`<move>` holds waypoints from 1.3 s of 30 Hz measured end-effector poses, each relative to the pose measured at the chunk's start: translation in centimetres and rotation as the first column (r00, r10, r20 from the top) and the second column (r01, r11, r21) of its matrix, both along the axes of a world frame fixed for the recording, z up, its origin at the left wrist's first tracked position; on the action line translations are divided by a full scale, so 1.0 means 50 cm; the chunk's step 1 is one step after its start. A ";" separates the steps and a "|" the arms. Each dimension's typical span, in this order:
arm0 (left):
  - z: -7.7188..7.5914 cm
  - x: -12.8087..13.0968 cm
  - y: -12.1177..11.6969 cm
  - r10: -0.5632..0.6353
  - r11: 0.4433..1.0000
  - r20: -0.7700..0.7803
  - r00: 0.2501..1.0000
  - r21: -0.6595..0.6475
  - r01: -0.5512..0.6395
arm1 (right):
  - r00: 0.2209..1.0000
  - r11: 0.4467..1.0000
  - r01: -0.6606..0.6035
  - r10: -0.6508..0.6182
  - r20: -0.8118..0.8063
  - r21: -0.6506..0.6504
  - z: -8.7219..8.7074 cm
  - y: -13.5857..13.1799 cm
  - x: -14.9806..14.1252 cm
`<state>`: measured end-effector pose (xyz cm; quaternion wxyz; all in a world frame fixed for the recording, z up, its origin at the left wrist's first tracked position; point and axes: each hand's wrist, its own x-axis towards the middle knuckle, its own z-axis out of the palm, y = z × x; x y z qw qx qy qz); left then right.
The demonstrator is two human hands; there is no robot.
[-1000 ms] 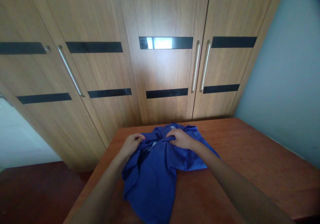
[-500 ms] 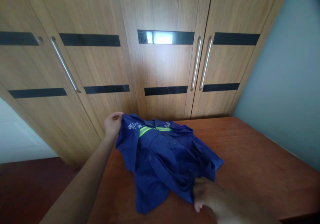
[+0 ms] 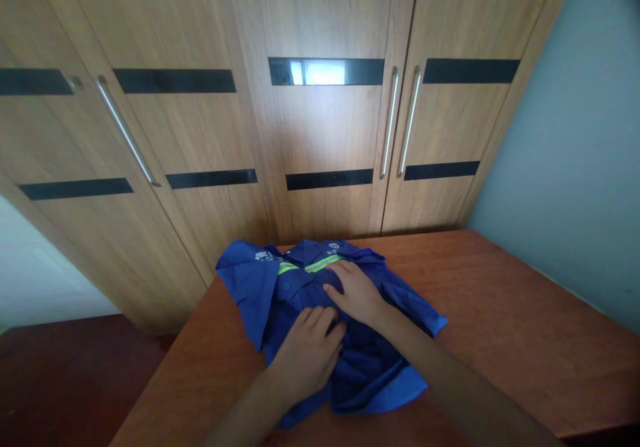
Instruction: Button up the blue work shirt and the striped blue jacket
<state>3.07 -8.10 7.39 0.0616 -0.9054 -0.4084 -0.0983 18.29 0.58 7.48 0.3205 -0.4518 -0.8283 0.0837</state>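
Observation:
A blue work jacket (image 3: 249, 277) with yellow-green reflective strips and white print lies crumpled on the brown tabletop. My left hand (image 3: 311, 347) is on the lower front of it, fingers curled into the cloth; their tips are partly hidden. Just above and to the right, my right hand (image 3: 356, 292) rests on the chest below a reflective strip, with thumb and fingers apart. Part of the jacket's front is covered by both hands and the right forearm. One sleeve extends toward the right.
Behind the brown tabletop (image 3: 505, 314) stands a wooden wardrobe (image 3: 325, 127) with black strips and long metal handles (image 3: 410, 124). A pale wall (image 3: 575, 187) borders the right side. Dark reddish floor (image 3: 65, 374) shows at lower left.
My left hand has let go of the jacket's upper left part and moved down to its front. My right hand has moved from the lower hem up to the chest. The jacket's left part now lies lower.

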 end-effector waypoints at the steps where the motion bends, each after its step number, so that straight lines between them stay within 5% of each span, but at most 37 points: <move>1: -0.014 -0.006 -0.013 -0.015 1.000 -0.035 0.999 -0.006 0.015 | 0.995 1.000 0.020 -0.019 0.099 -0.003 -0.003 0.009 -0.013; 5: -0.048 -0.055 -0.033 0.021 0.998 -0.133 0.991 -0.056 -0.029 | 0.920 0.993 0.111 -0.088 0.383 -0.038 -0.008 0.042 -0.048; 15: -0.074 -0.091 0.033 0.107 0.993 -0.096 0.990 -0.047 -0.112 | 0.942 0.979 0.172 -0.130 0.309 -0.113 -0.035 0.100 -0.131; 18: -0.078 -0.094 0.039 0.112 0.994 -0.040 0.993 -0.006 -0.113 | 0.962 0.972 0.196 -0.166 0.215 -0.128 -0.045 0.105 -0.112; 21: -0.050 -0.078 0.033 0.100 0.991 0.175 0.980 0.074 -0.114 | 0.981 0.973 0.193 -0.188 0.049 -0.125 -0.049 0.108 -0.082; 25: 0.017 -0.027 0.070 0.127 0.971 0.528 0.840 0.108 -0.215 | 0.965 0.985 0.124 -0.149 -0.216 -0.123 -0.055 0.109 -0.056; 28: 0.042 -0.001 0.139 0.204 0.949 0.608 0.767 0.069 -0.307 | 0.918 0.992 0.048 -0.090 -0.385 -0.116 -0.062 0.111 -0.048; 33: 0.000 -0.008 0.223 0.290 0.942 0.578 0.763 -0.029 -0.336 | 0.840 0.994 -0.030 -0.034 -0.542 -0.108 -0.083 0.111 -0.041; 39: -0.049 -0.036 0.223 0.244 0.967 0.594 0.766 -0.090 -0.238 | 0.788 0.990 -0.071 -0.021 -0.616 -0.124 -0.112 0.098 -0.046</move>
